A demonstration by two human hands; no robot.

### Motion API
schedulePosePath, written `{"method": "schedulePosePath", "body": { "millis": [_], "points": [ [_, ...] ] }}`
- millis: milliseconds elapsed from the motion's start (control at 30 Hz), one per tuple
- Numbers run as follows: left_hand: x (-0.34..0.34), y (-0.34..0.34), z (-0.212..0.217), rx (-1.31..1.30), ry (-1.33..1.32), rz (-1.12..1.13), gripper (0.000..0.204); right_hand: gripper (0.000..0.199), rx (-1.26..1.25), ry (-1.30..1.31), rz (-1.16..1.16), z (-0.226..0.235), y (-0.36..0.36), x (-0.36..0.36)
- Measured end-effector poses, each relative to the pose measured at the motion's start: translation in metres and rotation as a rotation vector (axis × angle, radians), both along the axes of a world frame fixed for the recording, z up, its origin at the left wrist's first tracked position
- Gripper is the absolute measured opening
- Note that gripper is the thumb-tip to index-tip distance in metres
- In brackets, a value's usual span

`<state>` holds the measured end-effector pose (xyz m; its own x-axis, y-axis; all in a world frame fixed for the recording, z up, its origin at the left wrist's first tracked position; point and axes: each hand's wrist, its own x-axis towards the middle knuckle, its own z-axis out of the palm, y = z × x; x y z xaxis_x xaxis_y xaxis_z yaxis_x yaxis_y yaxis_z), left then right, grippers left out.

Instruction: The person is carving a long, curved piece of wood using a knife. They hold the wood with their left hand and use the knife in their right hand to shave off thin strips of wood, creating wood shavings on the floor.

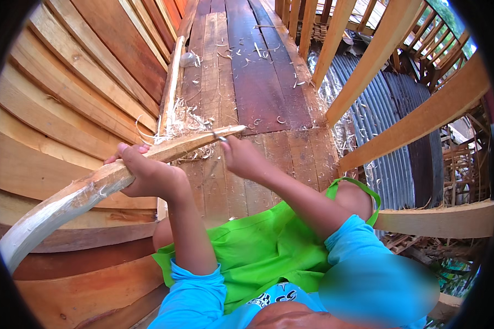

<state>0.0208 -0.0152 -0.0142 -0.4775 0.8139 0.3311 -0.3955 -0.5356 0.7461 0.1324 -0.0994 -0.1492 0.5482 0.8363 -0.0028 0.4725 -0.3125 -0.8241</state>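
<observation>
Wooden, the pole is clasped by the left hand; the right hand grips a metal tool, apparently shaving near the tip; another stroke needs bracing.

Shirt lettering: printed in dark and white on the blue shirt, just below the green apron, near the middle of its lower edge.
Print layout: in an uneven, slanting band along that edge of the apron; a small dark mark closest to the apron, bolder characters a little farther from it.
Print visibility: only partly exposed, bent by the folds of the cloth and cut short on the side away from the apron.
Legibility: a few letter shapes only, no whole word readable.
</observation>
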Motion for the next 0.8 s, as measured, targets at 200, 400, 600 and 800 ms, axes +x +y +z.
{"method": "schedulePosePath", "body": {
  "millis": [200,400,600,800],
  "points": [
    [0.018,-0.011,0.004,0.039,0.003,-0.047,0.026,0.032,-0.072,-0.115,-0.162,-0.070,-0.011,0.040],
    [-0.001,-0.001,-0.001,0.053,-0.032,-0.044,0.025,0.036,-0.017,-0.127,0.121,0.025,-0.001,-0.011],
    [0.008,-0.008,0.003,0.055,-0.048,-0.070,0.028,0.032,-0.353,0.087,-0.072,-0.029,0.000,0.028],
    [0.012,-0.011,0.006,0.049,-0.011,-0.052,0.029,0.033,-0.049,-0.002,0.008,-0.042,-0.006,0.020]
  ]
}}
